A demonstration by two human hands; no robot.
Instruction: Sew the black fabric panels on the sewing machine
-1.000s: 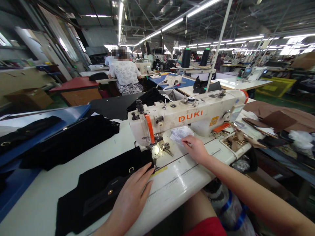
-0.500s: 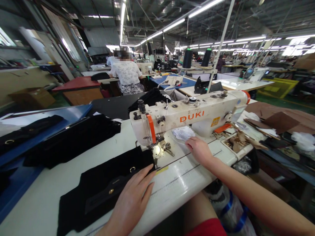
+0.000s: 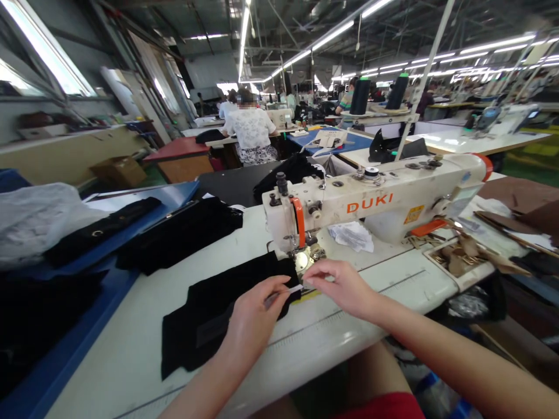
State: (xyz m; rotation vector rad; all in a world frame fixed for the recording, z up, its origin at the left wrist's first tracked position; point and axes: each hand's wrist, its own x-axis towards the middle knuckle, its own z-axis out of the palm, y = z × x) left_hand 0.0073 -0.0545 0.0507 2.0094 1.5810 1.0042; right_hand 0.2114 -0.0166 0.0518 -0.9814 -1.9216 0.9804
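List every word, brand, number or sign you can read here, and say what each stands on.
"DUKI": orange letters on the sewing machine.
Yellow sticker on its body: too small to read.
Blue round sticker: too small to read.
Small white strip: no text can be made out.

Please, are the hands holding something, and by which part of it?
A small white strip: the left hand seems to pinch it by one end; whether the right hand, at its other end, also grips is unclear.
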